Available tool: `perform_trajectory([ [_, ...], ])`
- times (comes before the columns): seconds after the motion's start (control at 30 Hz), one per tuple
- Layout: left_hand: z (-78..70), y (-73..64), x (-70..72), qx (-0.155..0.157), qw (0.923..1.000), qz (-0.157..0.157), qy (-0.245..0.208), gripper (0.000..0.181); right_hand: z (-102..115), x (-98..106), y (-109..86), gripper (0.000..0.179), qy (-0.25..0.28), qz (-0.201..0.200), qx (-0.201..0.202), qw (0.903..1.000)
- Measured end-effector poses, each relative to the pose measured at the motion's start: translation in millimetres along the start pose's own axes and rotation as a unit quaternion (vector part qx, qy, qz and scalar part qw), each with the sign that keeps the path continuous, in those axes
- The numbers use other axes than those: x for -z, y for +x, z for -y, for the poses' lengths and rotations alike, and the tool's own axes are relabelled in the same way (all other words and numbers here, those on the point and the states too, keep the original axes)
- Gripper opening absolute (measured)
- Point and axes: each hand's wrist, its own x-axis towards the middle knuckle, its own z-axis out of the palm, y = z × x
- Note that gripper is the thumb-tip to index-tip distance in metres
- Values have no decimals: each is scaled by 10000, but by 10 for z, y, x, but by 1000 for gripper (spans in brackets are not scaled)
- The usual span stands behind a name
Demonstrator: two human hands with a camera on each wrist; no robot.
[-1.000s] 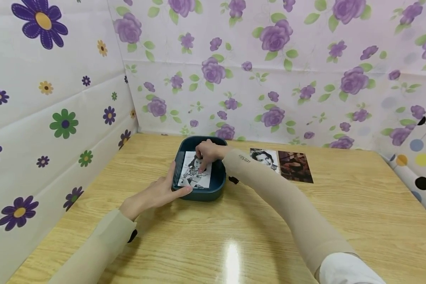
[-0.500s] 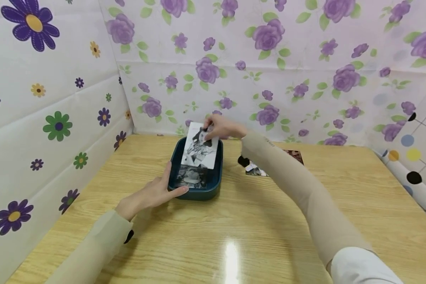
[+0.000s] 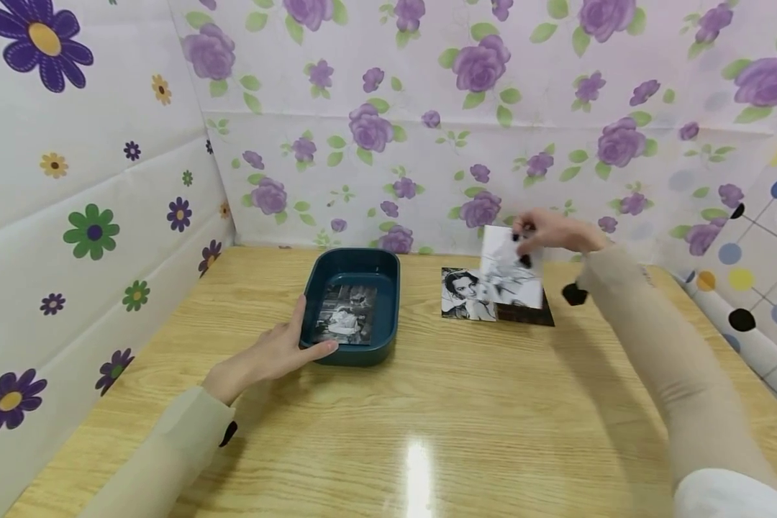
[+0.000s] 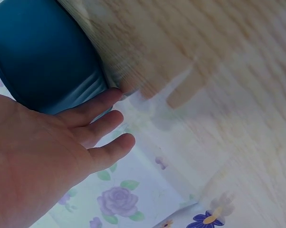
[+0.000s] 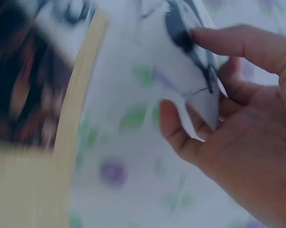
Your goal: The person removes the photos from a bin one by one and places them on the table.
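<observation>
My right hand (image 3: 547, 232) pinches a black-and-white photo print (image 3: 510, 277) by its upper right part, thumb across its face. The print hangs tilted and blurred, overlapping a dark brownish photo (image 3: 531, 315) in the head view. Beside that lies a black-and-white portrait photo (image 3: 464, 295). My left hand (image 3: 268, 360) rests at the near left corner of a dark teal rectangular tub (image 3: 383, 345), thumb along its front rim and fingers spread against its outer side. Inside the tub lies a dark black-and-white photo (image 3: 346, 315). In the left wrist view the fingers touch the tub's wall (image 4: 48, 52).
The pale wood table (image 3: 362, 432) ends at a rear wall sheet with purple roses (image 3: 370, 129). A daisy-print sheet (image 3: 93, 232) stands along the left, and a dotted sheet (image 3: 751, 288) borders the right edge.
My right hand has lifted the black-and-white print out of the tub and carried it right, above the other photos. The darker photo underneath is now uncovered. My left hand stays at the tub.
</observation>
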Motion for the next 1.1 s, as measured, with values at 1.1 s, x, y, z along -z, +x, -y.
perform_trajectory([
  [1.1,12,-7,-24,44,9999,-110,56,114,-1098,-201,-423,31,-2252,-701,-598,9699],
])
